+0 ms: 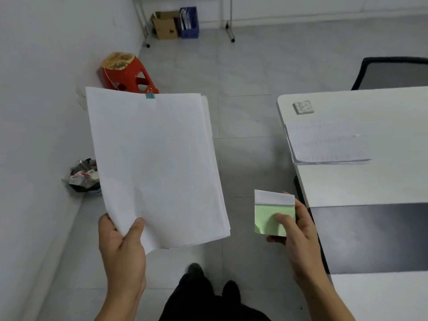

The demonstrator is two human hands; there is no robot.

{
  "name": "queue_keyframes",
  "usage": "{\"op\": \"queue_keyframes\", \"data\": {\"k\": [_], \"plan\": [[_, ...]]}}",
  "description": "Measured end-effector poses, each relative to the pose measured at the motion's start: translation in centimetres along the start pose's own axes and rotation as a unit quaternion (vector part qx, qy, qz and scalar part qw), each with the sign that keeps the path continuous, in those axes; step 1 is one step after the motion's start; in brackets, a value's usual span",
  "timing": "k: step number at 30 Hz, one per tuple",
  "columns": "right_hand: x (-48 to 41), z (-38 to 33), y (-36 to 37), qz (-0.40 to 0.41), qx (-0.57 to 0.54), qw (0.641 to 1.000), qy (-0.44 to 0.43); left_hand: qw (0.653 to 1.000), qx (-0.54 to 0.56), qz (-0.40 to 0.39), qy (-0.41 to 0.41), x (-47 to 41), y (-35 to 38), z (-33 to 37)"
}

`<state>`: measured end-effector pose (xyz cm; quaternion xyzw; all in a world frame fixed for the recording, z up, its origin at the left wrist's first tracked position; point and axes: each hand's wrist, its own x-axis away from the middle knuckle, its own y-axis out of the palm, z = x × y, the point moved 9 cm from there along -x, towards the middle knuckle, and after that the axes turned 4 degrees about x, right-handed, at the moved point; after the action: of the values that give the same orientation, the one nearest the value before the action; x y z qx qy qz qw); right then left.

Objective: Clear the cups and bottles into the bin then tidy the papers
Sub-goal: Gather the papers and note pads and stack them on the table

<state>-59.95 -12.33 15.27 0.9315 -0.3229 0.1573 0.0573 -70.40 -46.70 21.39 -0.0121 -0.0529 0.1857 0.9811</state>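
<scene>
My left hand grips the lower left corner of a white stack of papers, held up over the floor, with a teal binder clip on its top edge. A small pad of green and white sticky notes is pinched in my right hand, thumb on top, just left of the white desk. More printed sheets lie on the desk. The bin, lined with a black bag and full of rubbish, stands on the floor by the left wall, partly hidden behind the papers.
A small white block sits near the desk's far corner and a dark mat covers its near part. A black chair stands behind the desk. A red stool, a cardboard box and a blue file box stand on the floor.
</scene>
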Motion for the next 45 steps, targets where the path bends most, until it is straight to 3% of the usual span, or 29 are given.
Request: {"op": "queue_keyframes", "data": {"k": [9,16,21,27,33,38,45], "plan": [[-21.7,-4.1,6.9,0.043,0.024,0.999,0.006,0.999,0.020,-0.032,-0.032,-18.7,17.5,-2.5],[-37.9,-14.9,8.3,0.115,-0.012,0.992,-0.044,0.990,-0.002,-0.139,0.005,-33.3,38.2,4.0],[-48.1,-17.7,6.6,0.197,-0.062,0.977,-0.046,0.973,-0.013,-0.229,0.037,-39.7,53.6,6.7],[-62.4,-18.1,3.6,0.278,-0.095,0.956,-0.002,0.960,-0.027,-0.277,-0.005,-45.1,71.2,4.5],[-71.2,-23.1,1.7,0.336,-0.099,0.937,0.012,0.931,-0.038,-0.363,-0.016,-48.6,85.3,7.4],[-72.4,-23.7,0.1,0.440,-0.109,0.891,0.027,0.879,-0.057,-0.472,-0.036,-48.3,95.2,7.3],[-66.5,-15.3,-0.4,0.619,-0.156,0.756,0.147,0.731,-0.149,-0.664,-0.061,-43.2,104.4,1.8]]}}
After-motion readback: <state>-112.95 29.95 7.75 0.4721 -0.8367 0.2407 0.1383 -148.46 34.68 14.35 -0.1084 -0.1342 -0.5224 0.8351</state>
